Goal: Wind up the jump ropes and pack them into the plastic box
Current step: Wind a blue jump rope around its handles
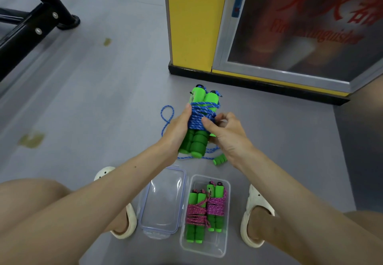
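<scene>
I hold a blue jump rope wound round its two green foam handles above the floor. My left hand grips the bundle from the left. My right hand pinches the blue cord at the bundle's right side. A loose loop of blue cord hangs out to the left. Another green handle with blue cord lies on the floor under my right wrist. The clear plastic box stands open between my feet and holds two pink-roped bundles with green handles.
The box's clear lid lies on the grey floor just left of the box. A yellow pillar with a black base and a fire extinguisher cabinet stand ahead. A black metal frame is at far left.
</scene>
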